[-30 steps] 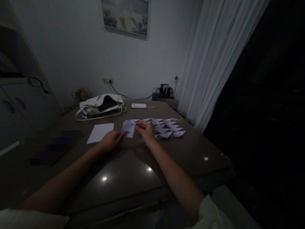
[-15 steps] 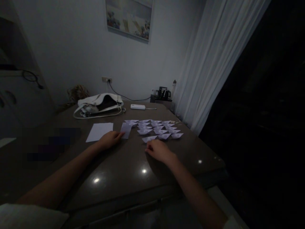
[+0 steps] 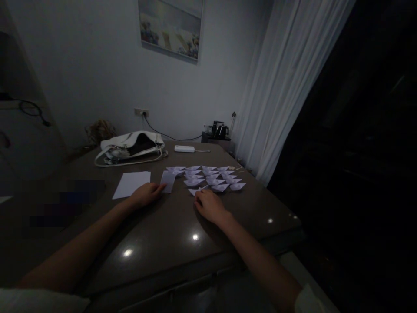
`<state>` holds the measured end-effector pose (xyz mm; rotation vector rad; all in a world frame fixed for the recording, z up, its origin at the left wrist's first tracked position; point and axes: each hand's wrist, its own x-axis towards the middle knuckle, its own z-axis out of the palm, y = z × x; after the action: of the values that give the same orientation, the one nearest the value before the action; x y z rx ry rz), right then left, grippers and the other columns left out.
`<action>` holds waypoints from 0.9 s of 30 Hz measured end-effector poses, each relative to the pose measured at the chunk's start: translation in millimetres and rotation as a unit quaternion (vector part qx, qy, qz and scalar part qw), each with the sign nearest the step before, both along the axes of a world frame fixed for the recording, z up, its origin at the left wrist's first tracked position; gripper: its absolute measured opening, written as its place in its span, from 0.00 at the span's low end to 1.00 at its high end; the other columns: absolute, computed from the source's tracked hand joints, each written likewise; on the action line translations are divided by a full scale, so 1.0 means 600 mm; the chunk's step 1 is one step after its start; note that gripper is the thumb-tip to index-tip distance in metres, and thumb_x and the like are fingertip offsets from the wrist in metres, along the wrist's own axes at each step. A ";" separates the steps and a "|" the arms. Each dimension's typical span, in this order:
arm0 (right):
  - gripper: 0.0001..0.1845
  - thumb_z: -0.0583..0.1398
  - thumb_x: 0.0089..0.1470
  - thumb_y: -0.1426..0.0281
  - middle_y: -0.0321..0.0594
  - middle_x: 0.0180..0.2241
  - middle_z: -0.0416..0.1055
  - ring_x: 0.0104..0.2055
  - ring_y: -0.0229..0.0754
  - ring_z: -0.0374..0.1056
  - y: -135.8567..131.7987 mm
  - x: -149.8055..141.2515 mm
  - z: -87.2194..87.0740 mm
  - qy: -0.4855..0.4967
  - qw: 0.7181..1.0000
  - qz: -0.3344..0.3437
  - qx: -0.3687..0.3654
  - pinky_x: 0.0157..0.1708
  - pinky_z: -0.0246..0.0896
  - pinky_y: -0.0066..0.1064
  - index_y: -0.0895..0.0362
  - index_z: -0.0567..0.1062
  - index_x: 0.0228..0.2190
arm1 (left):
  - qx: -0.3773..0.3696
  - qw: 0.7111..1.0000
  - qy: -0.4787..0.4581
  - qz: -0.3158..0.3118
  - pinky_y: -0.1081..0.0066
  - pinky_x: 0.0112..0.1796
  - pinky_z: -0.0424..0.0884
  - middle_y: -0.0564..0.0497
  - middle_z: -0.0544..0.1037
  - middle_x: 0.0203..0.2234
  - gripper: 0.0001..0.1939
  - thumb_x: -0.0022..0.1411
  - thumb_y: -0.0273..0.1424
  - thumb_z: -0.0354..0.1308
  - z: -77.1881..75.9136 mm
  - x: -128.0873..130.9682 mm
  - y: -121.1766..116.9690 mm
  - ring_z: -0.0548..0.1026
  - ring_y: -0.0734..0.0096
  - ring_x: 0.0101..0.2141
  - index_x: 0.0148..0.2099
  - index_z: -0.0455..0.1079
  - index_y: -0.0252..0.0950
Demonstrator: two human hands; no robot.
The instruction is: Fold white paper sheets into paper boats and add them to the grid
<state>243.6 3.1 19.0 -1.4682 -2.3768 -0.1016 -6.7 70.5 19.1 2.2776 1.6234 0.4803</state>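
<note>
My left hand [image 3: 145,194] rests on the table with its fingertips on the lower left edge of a small white slip of paper [image 3: 168,181], fingers close together. Several folded white paper boats stand in rows right of the slip. At the nearest one, a paper boat [image 3: 194,191] in the front left, my right hand [image 3: 209,204] has its bent fingers closed at the right end, partly covering it. Farther right in that front row are a second paper boat [image 3: 220,188] and a third paper boat [image 3: 237,187].
White paper sheets [image 3: 132,184] lie left of my left hand. A white handbag [image 3: 130,145] sits behind them on the brown glossy table [image 3: 163,226]. A white device with a short cable [image 3: 184,149] lies at the back. Small scraps [image 3: 232,168] lie behind the boats.
The view has shifted slightly, moving the scene left and a little down. My right hand's fingers have come up onto the nearest paper boat. My left hand stays at the slip.
</note>
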 end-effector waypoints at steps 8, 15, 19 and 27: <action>0.22 0.52 0.52 0.83 0.46 0.47 0.69 0.49 0.44 0.62 0.022 0.007 0.029 0.004 0.998 -0.025 0.057 0.47 0.56 0.31 0.57 0.71 0.47 | 0.006 1.000 0.003 -0.001 0.68 0.26 0.63 0.45 0.74 0.18 0.28 0.59 0.51 0.38 -0.009 -0.006 0.008 0.74 0.58 0.24 0.20 0.64 0.39; 0.16 0.53 0.54 0.81 0.43 0.41 0.74 0.47 0.45 0.64 0.030 0.014 0.030 -0.022 0.999 -0.016 0.037 0.45 0.56 0.32 0.56 0.76 0.38 | 0.001 1.000 0.001 0.000 0.68 0.26 0.63 0.46 0.74 0.17 0.28 0.60 0.50 0.38 -0.008 -0.004 0.007 0.74 0.58 0.24 0.19 0.64 0.39; 0.14 0.54 0.54 0.80 0.42 0.40 0.74 0.46 0.47 0.64 0.028 0.014 0.026 -0.024 0.999 -0.016 0.045 0.43 0.56 0.33 0.56 0.76 0.37 | 0.000 1.000 0.001 -0.007 0.68 0.27 0.64 0.47 0.73 0.17 0.27 0.60 0.49 0.37 -0.007 -0.003 0.007 0.74 0.59 0.23 0.20 0.65 0.39; 0.13 0.53 0.56 0.79 0.43 0.39 0.75 0.47 0.48 0.65 0.035 0.011 0.023 -0.032 0.998 -0.018 0.047 0.44 0.54 0.35 0.56 0.76 0.35 | -0.007 1.000 0.002 -0.004 0.69 0.26 0.63 0.46 0.74 0.18 0.27 0.61 0.49 0.37 -0.006 -0.004 0.004 0.73 0.60 0.23 0.21 0.65 0.38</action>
<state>250.1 24.1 32.9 -1.4840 -2.3618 -0.2682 -8.8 73.0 15.4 2.2746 1.6142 0.4618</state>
